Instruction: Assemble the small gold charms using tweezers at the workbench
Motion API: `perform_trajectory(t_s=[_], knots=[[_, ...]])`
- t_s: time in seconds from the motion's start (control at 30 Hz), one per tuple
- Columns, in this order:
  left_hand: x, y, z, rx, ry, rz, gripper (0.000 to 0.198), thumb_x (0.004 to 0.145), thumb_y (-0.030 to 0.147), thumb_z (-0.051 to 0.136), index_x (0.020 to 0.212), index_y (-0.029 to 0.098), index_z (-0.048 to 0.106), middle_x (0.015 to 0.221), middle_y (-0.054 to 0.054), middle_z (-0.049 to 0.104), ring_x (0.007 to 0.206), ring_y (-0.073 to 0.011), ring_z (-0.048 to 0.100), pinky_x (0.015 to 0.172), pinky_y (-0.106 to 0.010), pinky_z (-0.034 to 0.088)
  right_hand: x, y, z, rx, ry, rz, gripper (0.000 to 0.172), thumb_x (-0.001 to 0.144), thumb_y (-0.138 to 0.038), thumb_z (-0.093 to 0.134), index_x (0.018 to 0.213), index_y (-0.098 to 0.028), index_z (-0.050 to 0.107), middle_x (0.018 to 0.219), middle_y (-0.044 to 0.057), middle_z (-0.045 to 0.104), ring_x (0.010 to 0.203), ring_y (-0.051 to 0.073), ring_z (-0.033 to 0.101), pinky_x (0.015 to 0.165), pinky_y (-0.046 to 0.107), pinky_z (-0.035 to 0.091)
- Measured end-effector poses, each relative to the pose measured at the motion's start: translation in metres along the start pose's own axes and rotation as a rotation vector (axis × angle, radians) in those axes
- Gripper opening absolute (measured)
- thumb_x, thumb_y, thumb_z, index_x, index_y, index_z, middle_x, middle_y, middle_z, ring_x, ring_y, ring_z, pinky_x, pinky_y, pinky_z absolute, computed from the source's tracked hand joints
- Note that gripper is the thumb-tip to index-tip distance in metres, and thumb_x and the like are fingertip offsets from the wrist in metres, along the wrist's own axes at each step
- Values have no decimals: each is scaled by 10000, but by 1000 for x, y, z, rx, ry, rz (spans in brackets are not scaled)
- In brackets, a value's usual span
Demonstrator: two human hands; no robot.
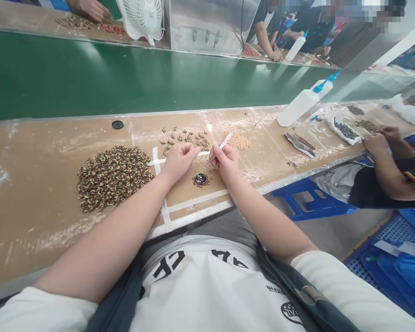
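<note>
My left hand [181, 160] is closed in a pinch above the table, thumb against forefinger. Whatever may be between those fingertips is too small to tell. My right hand [227, 162] grips a pair of slim tweezers [225, 140] with a pale upper end, the thin tip slanting down to the left. Below and between both hands lies a small round black dish [201, 179] with tiny shiny bits in it. Small loose metal parts [190, 137] are scattered just beyond my hands. Behind my right hand spreads a patch of small orange-tan pieces [240, 140].
A big heap of small brass-coloured parts [114, 177] lies left of my left forearm. White bottles [297, 107] with blue nozzles stand at the right. Beyond the table runs a green belt [90, 78]. A co-worker's hands [380, 140] are at the far right. A black disc [117, 124] lies farther back.
</note>
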State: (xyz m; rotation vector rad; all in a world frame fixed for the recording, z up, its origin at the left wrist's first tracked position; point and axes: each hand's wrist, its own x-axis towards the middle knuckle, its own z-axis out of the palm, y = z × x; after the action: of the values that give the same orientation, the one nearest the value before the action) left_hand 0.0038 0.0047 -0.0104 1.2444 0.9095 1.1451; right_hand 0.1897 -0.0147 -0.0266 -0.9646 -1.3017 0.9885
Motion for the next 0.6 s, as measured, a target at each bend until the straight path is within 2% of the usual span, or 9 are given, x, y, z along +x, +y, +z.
perform_trajectory(t_s=[0.13, 0.23, 0.3, 0.43, 0.53, 0.6], knots=[[1, -1, -2, 227, 58, 141, 460, 834, 174, 724, 562, 216, 355, 543, 47, 361, 543, -107, 334, 551, -255, 255, -12, -12, 5, -275, -57, -127, 623, 1025, -751, 628, 666, -242, 643, 551, -20, 520, 533, 143, 493, 591, 325, 418], [2, -4, -3, 320, 63, 185, 444, 841, 136, 672, 622, 233, 299, 549, 55, 372, 542, -109, 364, 565, -266, 270, -15, -16, 6, -344, -127, -181, 622, 1062, -713, 593, 667, -234, 632, 570, -13, 533, 557, 150, 517, 644, 337, 449], [4, -6, -4, 276, 31, 164, 354, 858, 128, 666, 704, 239, 368, 574, 61, 433, 548, -119, 427, 575, -266, 310, -16, -16, 6, -375, -179, -209, 620, 1078, -701, 568, 679, -231, 634, 586, -8, 553, 566, 153, 533, 649, 337, 452], [7, -10, -5, 202, -58, 116, 126, 955, 200, 671, 1017, 250, 574, 662, 55, 607, 602, -148, 552, 617, -269, 406, -17, -13, 7, -422, -261, -289, 596, 1108, -646, 536, 697, -223, 623, 604, -6, 576, 569, 148, 541, 606, 320, 429], [9, -12, -6, 205, -80, 125, 82, 1009, 288, 673, 1038, 239, 614, 751, 9, 702, 651, -153, 599, 634, -272, 445, -18, -10, 7, -427, -286, -360, 556, 1127, -550, 546, 683, -217, 577, 607, -10, 554, 569, 140, 523, 589, 311, 403], [11, -14, -7, 185, -88, 133, 126, 1020, 333, 686, 1013, 227, 618, 811, -17, 740, 678, -152, 628, 645, -268, 468, -18, -9, 7, -449, -292, -381, 556, 1136, -521, 534, 670, -219, 535, 607, -10, 529, 571, 138, 504, 592, 315, 390]])
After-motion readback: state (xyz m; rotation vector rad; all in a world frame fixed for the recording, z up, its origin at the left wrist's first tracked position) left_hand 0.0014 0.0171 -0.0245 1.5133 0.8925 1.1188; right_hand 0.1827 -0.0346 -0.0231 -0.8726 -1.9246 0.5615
